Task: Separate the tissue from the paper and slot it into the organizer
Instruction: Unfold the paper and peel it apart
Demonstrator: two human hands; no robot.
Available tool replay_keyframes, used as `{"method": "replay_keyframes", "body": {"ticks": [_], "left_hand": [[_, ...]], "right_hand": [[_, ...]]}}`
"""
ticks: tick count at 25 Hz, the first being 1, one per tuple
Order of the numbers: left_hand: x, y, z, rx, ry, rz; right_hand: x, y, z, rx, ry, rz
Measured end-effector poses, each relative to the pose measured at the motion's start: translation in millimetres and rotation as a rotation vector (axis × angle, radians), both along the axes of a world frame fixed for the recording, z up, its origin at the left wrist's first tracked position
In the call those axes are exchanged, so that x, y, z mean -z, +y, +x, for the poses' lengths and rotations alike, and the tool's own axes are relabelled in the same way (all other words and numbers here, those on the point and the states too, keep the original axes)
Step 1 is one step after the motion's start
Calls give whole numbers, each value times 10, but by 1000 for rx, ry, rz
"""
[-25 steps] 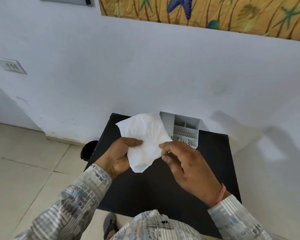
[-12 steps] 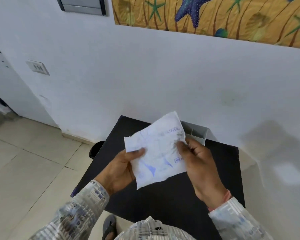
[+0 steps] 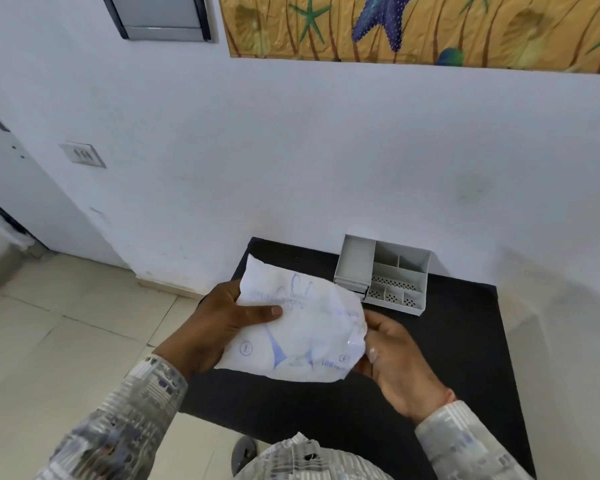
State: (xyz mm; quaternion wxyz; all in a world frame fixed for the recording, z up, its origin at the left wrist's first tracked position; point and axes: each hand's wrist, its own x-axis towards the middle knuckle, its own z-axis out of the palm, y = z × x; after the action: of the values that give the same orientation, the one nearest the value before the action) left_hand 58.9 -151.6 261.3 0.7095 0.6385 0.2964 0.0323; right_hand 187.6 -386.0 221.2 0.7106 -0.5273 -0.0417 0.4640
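Observation:
I hold a crumpled white paper wrapper (image 3: 302, 334) with blue print above the black table (image 3: 465, 358). My left hand (image 3: 219, 327) grips its left edge, thumb lying across the front. My right hand (image 3: 395, 362) holds the right edge, where a clear film corner shows, with the fingers curled behind it. Whether tissue sits inside the wrapper I cannot tell. The grey plastic organizer (image 3: 385, 275), with several small compartments, stands at the table's far edge against the wall, beyond the wrapper.
A white wall rises right behind the table, with a switch plate (image 3: 83, 154) at the left and a starfish picture (image 3: 423, 26) above. Beige floor tiles lie to the left. A dark round object sits on the floor, mostly hidden by my left hand.
The wrapper has been tilted and shifted left, uncovering the organizer. My right hand slid from the wrapper's front to its right edge. The view has moved closer.

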Motion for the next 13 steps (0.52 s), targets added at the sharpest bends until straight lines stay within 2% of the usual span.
{"method": "replay_keyframes", "body": {"ticks": [1,2,7,13], "left_hand": [[-36,42,2,45,12,11],[-34,96,8,82,25,15],[101,379,7,147,115,31],[244,708,-95,150,144,-83]], "right_hand": [[54,55,-54,-11,-92,-53],[136,113,-116,-9,-102,-33],[451,327,-307,-74,71,190],[589,631,-473,-97,105,180]]}}
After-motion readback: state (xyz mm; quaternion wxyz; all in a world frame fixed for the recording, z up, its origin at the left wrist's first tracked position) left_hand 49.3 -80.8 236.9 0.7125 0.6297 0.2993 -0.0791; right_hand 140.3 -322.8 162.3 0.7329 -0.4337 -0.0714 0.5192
